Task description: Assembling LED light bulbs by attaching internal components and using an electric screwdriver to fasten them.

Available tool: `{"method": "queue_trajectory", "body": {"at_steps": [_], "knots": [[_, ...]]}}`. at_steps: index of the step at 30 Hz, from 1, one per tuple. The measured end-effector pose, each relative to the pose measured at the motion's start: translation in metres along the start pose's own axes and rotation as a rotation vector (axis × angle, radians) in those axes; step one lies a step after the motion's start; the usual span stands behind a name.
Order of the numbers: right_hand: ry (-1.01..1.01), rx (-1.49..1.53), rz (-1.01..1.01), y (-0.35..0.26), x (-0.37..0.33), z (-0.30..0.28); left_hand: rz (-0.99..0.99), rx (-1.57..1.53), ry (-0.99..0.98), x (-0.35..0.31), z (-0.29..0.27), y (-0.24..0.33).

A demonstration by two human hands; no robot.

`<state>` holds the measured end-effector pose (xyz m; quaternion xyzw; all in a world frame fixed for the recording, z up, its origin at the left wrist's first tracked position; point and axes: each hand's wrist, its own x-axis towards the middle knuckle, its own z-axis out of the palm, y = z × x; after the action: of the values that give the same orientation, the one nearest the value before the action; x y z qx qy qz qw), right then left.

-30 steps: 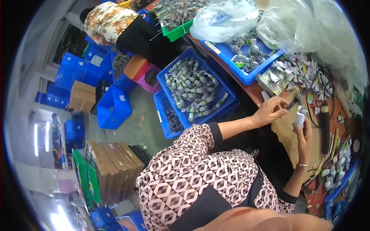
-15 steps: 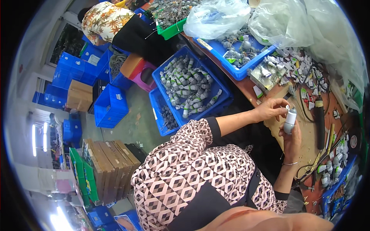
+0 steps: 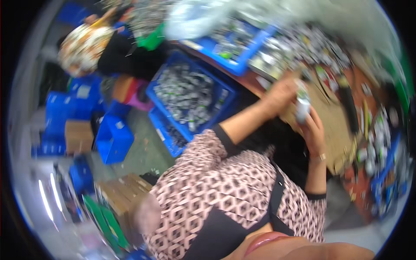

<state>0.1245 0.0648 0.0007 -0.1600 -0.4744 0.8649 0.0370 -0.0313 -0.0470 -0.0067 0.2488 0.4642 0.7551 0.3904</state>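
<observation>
The whole picture is smeared by motion. My right hand [image 3: 314, 132] is closed around the lower end of a small white-and-grey bulb-shaped part [image 3: 303, 108], held upright over the bench. At its upper end is my left hand [image 3: 281, 94], with fingers curled close to the part; blur hides whether they grip anything. Below both hands lies a tan board [image 3: 336, 143] on the reddish bench. Close beyond the left hand stands a shiny box-like block [image 3: 266, 63] with small white pieces on and around it.
A blue tray [image 3: 242, 67] with grey parts and clear plastic bags [image 3: 203, 19] lie at the bench's far side. Left of the bench, a blue crate [image 3: 151, 93] holds many white-and-grey parts. A dark-handled tool [image 3: 348, 108] lies at right. Another person [image 3: 82, 50] is at the far left.
The view has swung, so most of the scene sits further left and is blurred. Both hands remain together at the white-and-grey part, which now shows higher and further left.
</observation>
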Motion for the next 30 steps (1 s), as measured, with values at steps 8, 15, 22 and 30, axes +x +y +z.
{"method": "queue_trajectory", "body": {"at_steps": [8,15,22,30], "knots": [[0.091,-0.485,-0.143,-0.018,-0.002,0.01,-0.114,-0.204,-0.119,-0.001,-0.01,0.016],[0.104,-0.595,-0.126,-0.013,-0.011,0.012,-0.116,-0.099,-0.076,-0.012,-0.002,0.017],[0.042,-0.21,0.0,0.001,-0.011,0.006,-0.081,-0.01,-0.049,-0.013,-0.001,0.018],[0.155,-0.394,-0.103,0.006,-0.006,0.007,-0.097,0.045,-0.093,-0.023,0.026,0.012]]}}
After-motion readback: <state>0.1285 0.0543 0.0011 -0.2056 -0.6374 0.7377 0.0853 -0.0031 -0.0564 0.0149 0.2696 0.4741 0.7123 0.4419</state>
